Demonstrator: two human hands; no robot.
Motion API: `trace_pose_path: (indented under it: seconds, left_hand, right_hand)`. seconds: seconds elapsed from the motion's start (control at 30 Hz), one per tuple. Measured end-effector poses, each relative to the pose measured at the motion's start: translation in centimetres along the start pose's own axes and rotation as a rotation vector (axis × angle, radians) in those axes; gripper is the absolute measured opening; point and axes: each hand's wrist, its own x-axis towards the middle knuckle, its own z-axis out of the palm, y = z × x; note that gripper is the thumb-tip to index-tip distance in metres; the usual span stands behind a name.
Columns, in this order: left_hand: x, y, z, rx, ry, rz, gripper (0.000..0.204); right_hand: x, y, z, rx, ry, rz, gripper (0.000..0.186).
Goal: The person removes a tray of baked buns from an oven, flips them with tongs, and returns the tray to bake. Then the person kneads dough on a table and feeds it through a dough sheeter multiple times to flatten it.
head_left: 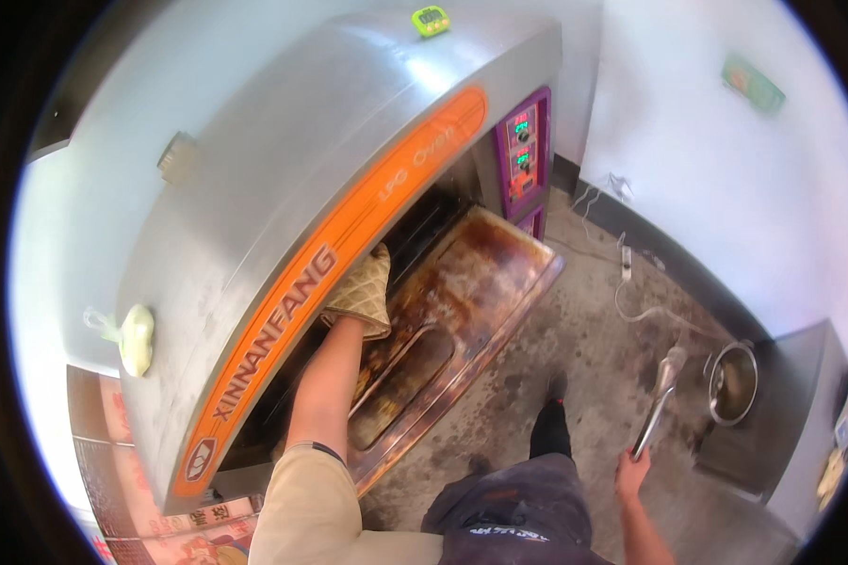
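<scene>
My left hand (358, 297), inside a quilted beige oven mitt (363, 306), reaches into the opening of a large steel oven (283, 151) with an orange front band; its fingers and whatever they may touch are hidden. Below it, a stained, browned metal door or tray (481, 282) juts out from the opening, with a long slot-like rim toward its near end. My right hand (631, 471), at the lower right over the floor, is closed on the handle of a long metal tool (660, 395) with a pale head that I cannot make out clearly.
A purple control panel (521, 151) is on the oven's side; a green timer (431, 21) and a pale bag (137, 341) are on its body. At right are a round steel pot (733, 384), a steel cabinet (796, 433) and white cables (631, 301) along the wall.
</scene>
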Motion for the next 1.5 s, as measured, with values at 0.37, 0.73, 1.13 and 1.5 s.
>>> trace_pose_path:
  seconds: [0.37,0.73,1.13,1.5]
  left_hand:
    - [6.3,1.3,4.5,0.225,-0.133,-0.089,0.060]
    - [1.8,2.6,3.6,0.250,-0.155,-0.046,0.051]
    - [-12.9,7.6,0.9,0.328,-0.127,0.136,0.045]
    - [-25.1,15.0,-2.9,0.016,-0.014,0.142,0.032]
  right_hand:
    - [16.0,-7.0,-2.8,-0.402,-0.263,-0.139,0.011]
    - [26.7,-17.3,1.2,-0.407,-0.470,-0.241,0.011]
    - [23.2,-25.6,9.7,-0.608,-0.912,-0.579,0.038]
    - [17.4,-30.3,9.8,-0.584,-1.121,-0.544,0.038]
